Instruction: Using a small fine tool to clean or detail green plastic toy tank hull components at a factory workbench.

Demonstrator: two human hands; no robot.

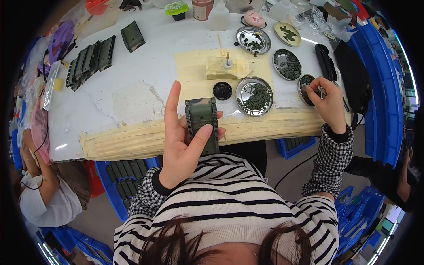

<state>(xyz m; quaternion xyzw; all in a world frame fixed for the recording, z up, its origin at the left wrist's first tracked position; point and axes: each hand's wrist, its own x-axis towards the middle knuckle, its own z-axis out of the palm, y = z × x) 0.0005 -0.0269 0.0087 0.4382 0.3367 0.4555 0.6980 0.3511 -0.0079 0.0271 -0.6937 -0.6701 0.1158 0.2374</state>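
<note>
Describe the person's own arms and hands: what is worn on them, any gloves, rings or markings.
Both forearms wear black-and-white checked sleeves with dark ribbed cuffs at the wrists. The left hand and right hand are bare: no gloves, and no rings or watch that can be made out. A cream top with black stripes covers the shoulders above the sleeves.

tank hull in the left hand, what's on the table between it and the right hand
In the head view, a round metal dish of small dark green parts sits between the tank hull and the right hand.
</note>
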